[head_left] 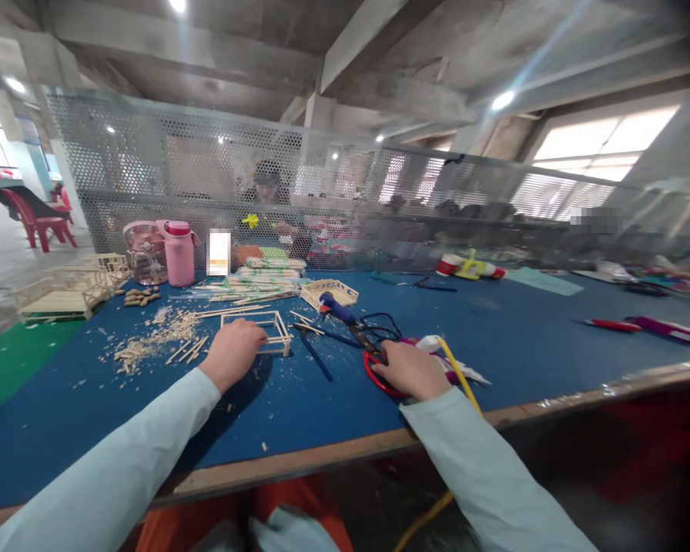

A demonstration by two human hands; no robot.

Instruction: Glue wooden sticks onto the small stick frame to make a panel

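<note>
My left hand (235,351) is closed on the near left side of a small open frame of thin wooden sticks (280,335), which rests on the blue table. My right hand (415,371) lies closed over a pair of scissors (375,376) with red loop handles; part of them is hidden under the palm. Between the hands sit blue-handled pliers (317,359). Just beyond the scissors is a blue glue gun (339,310) near a black cord. A yellow cable (458,369) with a white end runs beside my right hand and over the table edge.
Wood scraps (155,341) and loose sticks lie left of the frame. Behind are bundled sticks (264,280), a stick-built tray (330,295), a pink bottle (179,257) and finished stick pieces (57,295). A red pen-like tool (612,326) lies right. A perforated metal screen (207,165) stands behind.
</note>
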